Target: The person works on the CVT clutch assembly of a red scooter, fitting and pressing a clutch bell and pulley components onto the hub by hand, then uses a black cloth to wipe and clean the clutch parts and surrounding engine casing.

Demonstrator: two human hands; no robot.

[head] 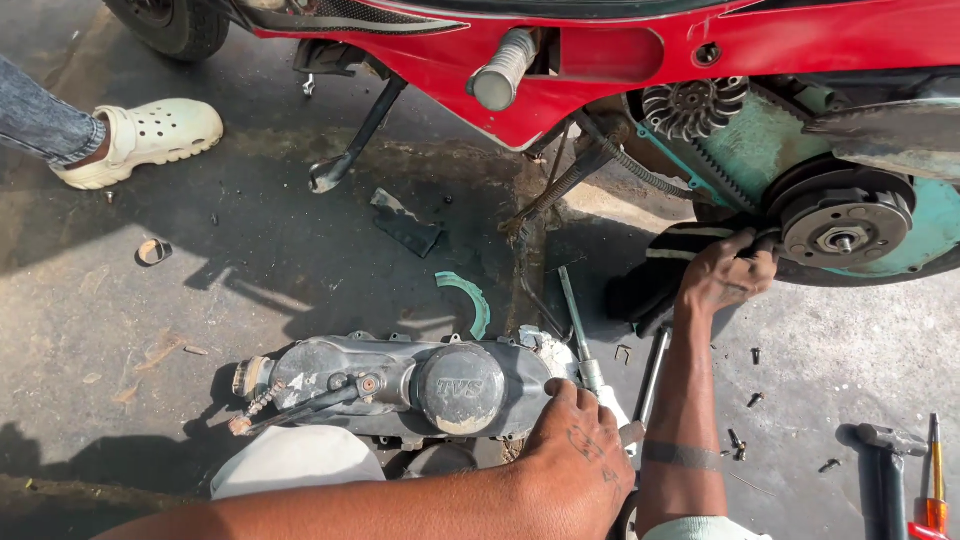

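Note:
A red scooter (600,50) stands at the top with its side cover off, so the teal engine case (760,150), the finned pulley (693,105) and the round clutch (843,228) are exposed. My right hand (725,272) reaches up and grips the black drive belt (690,238) just left of the clutch. The removed grey transmission cover (400,385) lies on the concrete in front of me. My left hand (580,455) rests palm down at the cover's right end, beside the pale handle of a screwdriver (582,345). Its fingers are hidden.
Another person's foot in a white clog (150,135) is at the top left. A hammer (885,445) and a red-and-yellow screwdriver (935,480) lie at the bottom right, with loose bolts (738,440) nearby. A teal gasket piece (470,295) and the side stand (350,150) are in the middle.

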